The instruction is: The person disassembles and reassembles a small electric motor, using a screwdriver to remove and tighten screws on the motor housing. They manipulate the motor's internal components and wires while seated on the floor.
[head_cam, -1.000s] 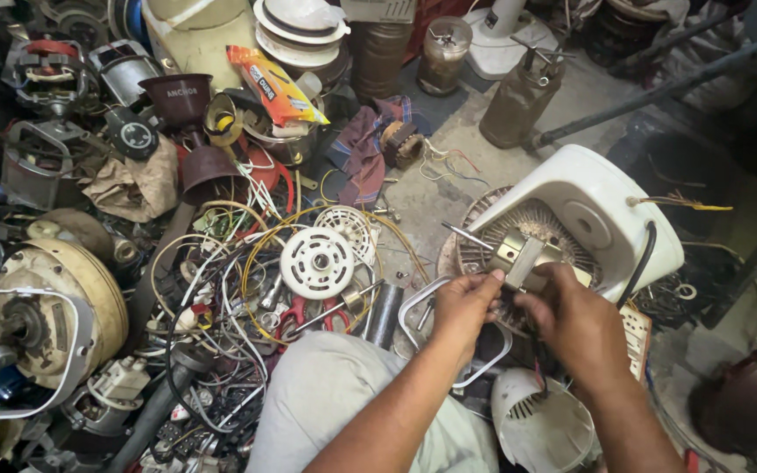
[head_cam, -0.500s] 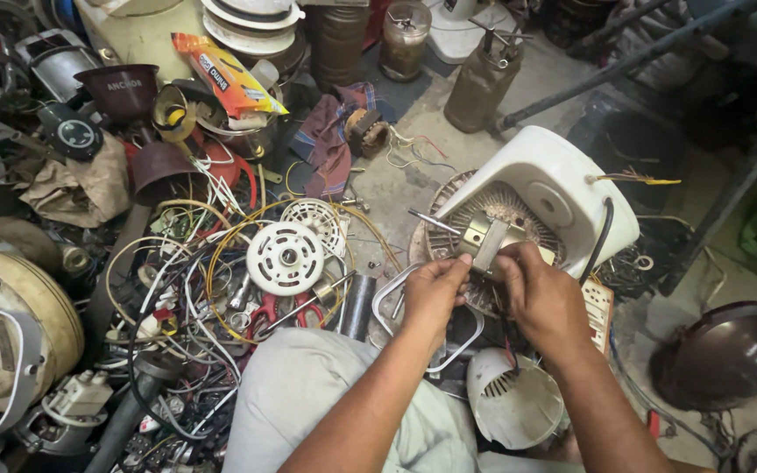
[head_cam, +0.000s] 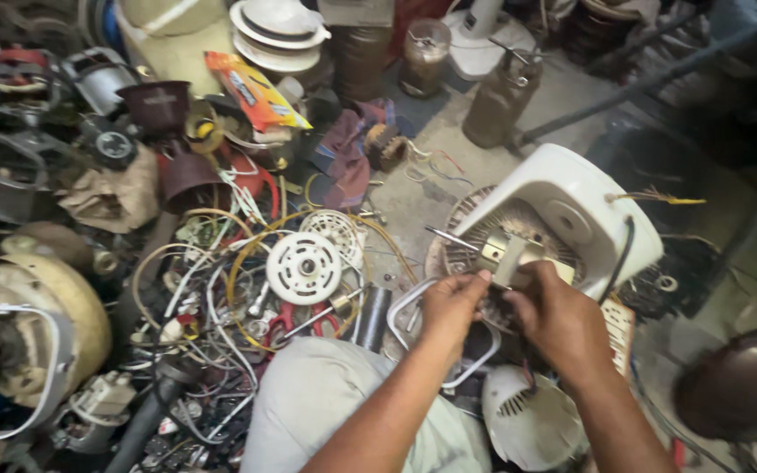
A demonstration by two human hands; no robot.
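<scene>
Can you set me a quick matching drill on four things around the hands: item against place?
Items:
1 white fan housing
2 white round disc
3 orange packet
4 dark brown dome

Places:
A far right, low in the picture
B among the tangled wires
C top, beside the stacked white bowls
D just above both hands

Pairs: 1-D, 2-B, 3-C, 4-A
</scene>
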